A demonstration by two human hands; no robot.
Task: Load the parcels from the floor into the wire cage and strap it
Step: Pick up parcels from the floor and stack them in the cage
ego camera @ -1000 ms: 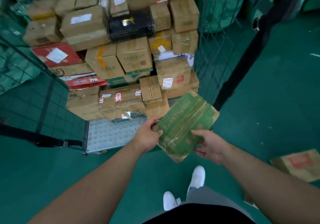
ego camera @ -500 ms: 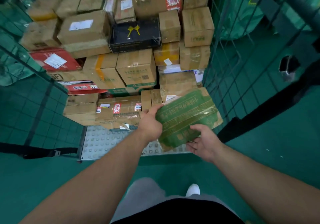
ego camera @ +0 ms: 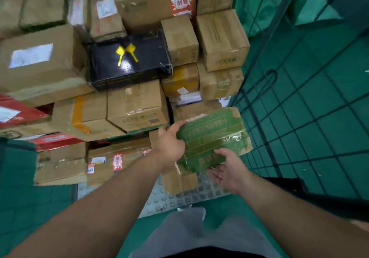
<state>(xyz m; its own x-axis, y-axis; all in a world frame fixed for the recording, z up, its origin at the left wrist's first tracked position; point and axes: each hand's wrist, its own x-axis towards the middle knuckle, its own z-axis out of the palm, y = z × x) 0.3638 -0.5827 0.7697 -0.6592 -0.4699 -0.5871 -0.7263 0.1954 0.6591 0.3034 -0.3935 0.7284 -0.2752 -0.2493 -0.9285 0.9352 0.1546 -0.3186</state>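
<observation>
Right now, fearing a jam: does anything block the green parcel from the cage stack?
Nothing visible: the green parcel, held by left hand and right hand, meets the stack above a small brown box.

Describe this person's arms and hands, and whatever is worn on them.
The left forearm and right forearm are bare, with no sleeves in view. The left hand and right hand have no gloves, and no watch, ring or band shows. Lower down are grey legwear and a black hem.
</observation>
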